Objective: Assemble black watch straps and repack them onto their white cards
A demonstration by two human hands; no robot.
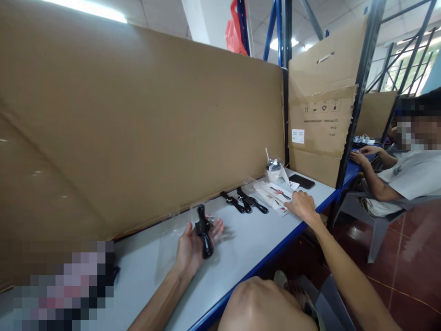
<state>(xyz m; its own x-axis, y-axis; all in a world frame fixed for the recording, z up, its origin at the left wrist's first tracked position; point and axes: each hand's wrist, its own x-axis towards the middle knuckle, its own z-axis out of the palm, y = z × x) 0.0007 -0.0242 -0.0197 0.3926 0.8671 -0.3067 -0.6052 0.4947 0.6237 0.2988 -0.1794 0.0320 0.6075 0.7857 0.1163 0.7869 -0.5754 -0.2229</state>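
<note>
On the upturned palm of my left hand point(195, 246) lies a black spokeshave point(204, 232), its glossy handles pointing up and down, with thumb and fingers around its sides. Clear plastic film shows near the fingers. My right hand point(305, 207) is closed, its fingertips at the edge of a printed card point(278, 196) that pictures a similar tool; the fingertips are partly hidden. Between the hands, several more black spokeshaves point(253, 202) lie close together on the grey table point(237, 243).
A lidded cup with a straw point(274, 170) and a dark phone point(302, 181) are at the table's far right. Cardboard panels point(155, 124) wall the back and right side. To the right, another person point(406, 174) sits at a neighbouring bench.
</note>
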